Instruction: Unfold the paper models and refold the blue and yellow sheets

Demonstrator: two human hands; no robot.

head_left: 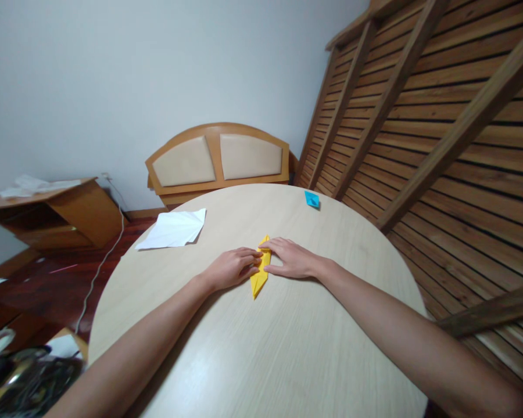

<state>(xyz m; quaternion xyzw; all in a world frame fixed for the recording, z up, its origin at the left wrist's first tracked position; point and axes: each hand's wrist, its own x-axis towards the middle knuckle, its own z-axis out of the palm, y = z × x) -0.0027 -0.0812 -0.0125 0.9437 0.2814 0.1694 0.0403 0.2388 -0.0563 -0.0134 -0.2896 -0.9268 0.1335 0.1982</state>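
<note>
Left hand: I see my left hand lying knuckles up on the yellow folded paper, fingers curled loosely and their tips pressing its left edge; it clasps nothing, only presses.
Right hand: my right hand lies flat and spread on the paper's right side, fingertips over its upper half, pinning it down without gripping.
Yellow folded paper: it sits flat between my two hands, near the middle of the round table, a narrow strip pointed at both ends.
Long axis: it runs away from me and slightly to the right, the near tip poking out below both hands, the far tip just past my fingertips.
Nearer hand: both touch it; I judge the right covers more of it, the left holds only the edge.
White sheet: a creased white sheet lies well to the left of the yellow paper and farther off, at the table's edge.
Blue piece: a small blue folded piece lies to the right and beyond it, near the far rim.
</note>
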